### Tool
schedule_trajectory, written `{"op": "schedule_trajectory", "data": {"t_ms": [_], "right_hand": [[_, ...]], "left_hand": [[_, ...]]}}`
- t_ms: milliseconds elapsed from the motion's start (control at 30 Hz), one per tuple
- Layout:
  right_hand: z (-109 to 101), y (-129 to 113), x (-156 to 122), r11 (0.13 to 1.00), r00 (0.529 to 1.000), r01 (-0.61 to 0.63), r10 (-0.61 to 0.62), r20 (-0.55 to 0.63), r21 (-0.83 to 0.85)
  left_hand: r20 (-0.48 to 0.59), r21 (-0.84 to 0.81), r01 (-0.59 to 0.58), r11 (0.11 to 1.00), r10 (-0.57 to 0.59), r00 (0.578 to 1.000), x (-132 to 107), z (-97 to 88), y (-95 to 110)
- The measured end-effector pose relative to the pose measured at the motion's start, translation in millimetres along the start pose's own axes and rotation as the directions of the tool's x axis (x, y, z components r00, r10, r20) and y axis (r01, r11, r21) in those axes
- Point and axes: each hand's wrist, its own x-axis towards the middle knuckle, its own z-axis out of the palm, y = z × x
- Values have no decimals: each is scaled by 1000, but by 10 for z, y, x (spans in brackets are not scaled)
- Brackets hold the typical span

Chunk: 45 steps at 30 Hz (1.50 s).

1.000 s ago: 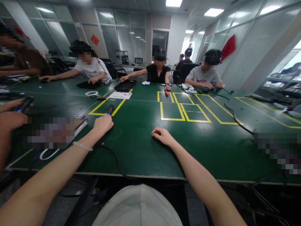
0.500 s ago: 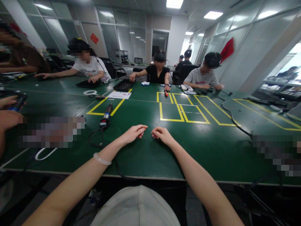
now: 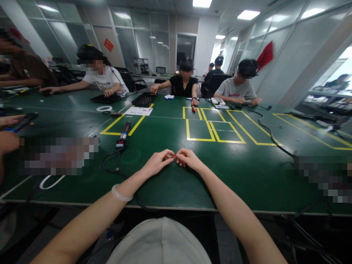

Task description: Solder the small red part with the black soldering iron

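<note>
Above the green table (image 3: pixel 165 189), my left hand (image 3: pixel 157 162) and my right hand (image 3: pixel 190 160) meet fingertip to fingertip. A tiny orange-red piece (image 3: pixel 174 156) shows between them; its kind is too small to make out. My left thumb and index finger pinch it from one side, and the fingertips of my right hand close on its other side. A pale translucent bangle (image 3: pixel 121 194) circles my left wrist. Left of my hands lies a dark cylindrical tool (image 3: pixel 124 132) with a silver and blue section and a black cable.
Yellow tape outlines (image 3: pixel 202 139) mark the table ahead. Beyond them are a black tray (image 3: pixel 144 99), a white paper (image 3: pixel 139 110) and a white ring (image 3: pixel 104 109). Several people sit around the table; one hand across holds a red-tipped item (image 3: pixel 194 109). A black cable (image 3: pixel 271 135) runs at right.
My hands have come together, from a small gap to touching at the fingertips. The orange-red piece, earlier at my left fingertips, now sits between both hands.
</note>
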Motion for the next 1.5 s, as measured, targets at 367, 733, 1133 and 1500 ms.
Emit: {"op": "schedule_trajectory", "data": {"t_ms": [367, 733, 1133, 1500], "right_hand": [[6, -34, -32, 996, 998, 36, -31, 60, -83], [-5, -78, -42, 998, 998, 32, -29, 61, -45], [-30, -17, -12, 996, 999, 27, -29, -17, -88], [-30, -20, -16, 992, 1000, 23, -25, -19, -125]], "left_hand": [[-52, 319, -224, 921, 253, 966, -54, 1, 99], [-16, 520, -281, 807, 338, 941, -93, -39, 189], [-568, 682, 477, 555, -9, 823, -515, -1325, -538], [-328, 755, 537, 376, -493, 806, -517, -1416, -841]]}}
